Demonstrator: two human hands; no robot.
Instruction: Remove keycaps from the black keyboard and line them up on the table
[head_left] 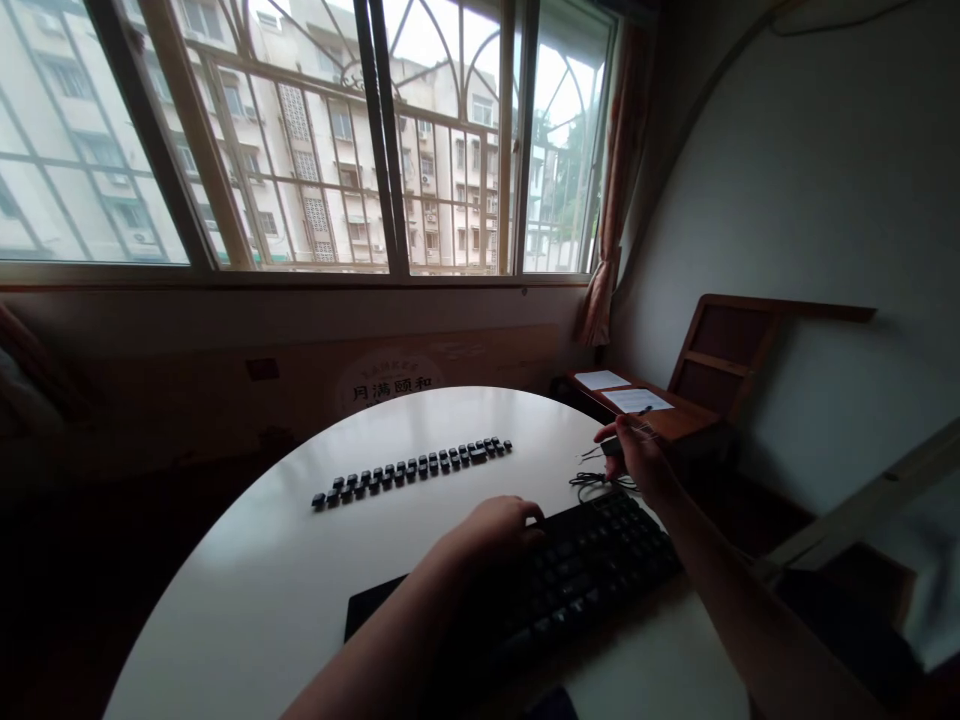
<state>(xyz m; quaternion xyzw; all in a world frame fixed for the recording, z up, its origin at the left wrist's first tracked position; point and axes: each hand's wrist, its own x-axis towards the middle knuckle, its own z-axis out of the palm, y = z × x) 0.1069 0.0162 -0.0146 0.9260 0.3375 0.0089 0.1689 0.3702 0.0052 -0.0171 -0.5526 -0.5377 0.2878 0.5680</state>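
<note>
A black keyboard [585,560] lies on the round white table, partly covered by my left forearm. My left hand [502,522] holds the keyboard at its back edge, with the fingers bent down onto it; some fingertips are hidden. Above the keyboard's far right corner, my right hand [634,450] is closed around a small wire keycap puller [610,448] with a dark handle. Its thin wire prongs point left and hold no keycap that I can make out. Farther back, several loose black keycaps [409,472] stand in two slanting rows.
The keyboard's coiled black cable [589,484] lies behind it under my right hand. The white table [247,560] has a rounded edge. Past it on the right stands a wooden chair [712,390] with paper sheets [637,400] and a pen on it. Windows line the far wall.
</note>
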